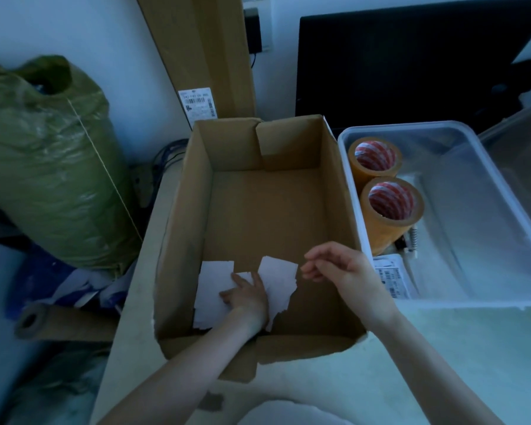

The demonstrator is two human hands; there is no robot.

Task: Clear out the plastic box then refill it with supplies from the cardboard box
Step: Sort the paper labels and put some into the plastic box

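Dim, bluish light covers a pale surface [442, 348] that carries two containers side by side. At centre frame stands the cardboard box [181, 210] — brown, open-topped, flaps torn, nearly empty except for white paper sheets [278, 277] on its floor at the near end. Touching its right wall is the plastic box [503, 191], clear and rectangular, holding two tan tape rolls [391, 207] with red-striped cores and a labelled white packet [391, 276]. The left hand [247, 294] reaches into the cardboard box, fingers flat on the paper. The right hand [337, 271] hovers over the box's right wall — fingers loosely curled, holding nothing. A green sack [43, 167] fills the upper left.
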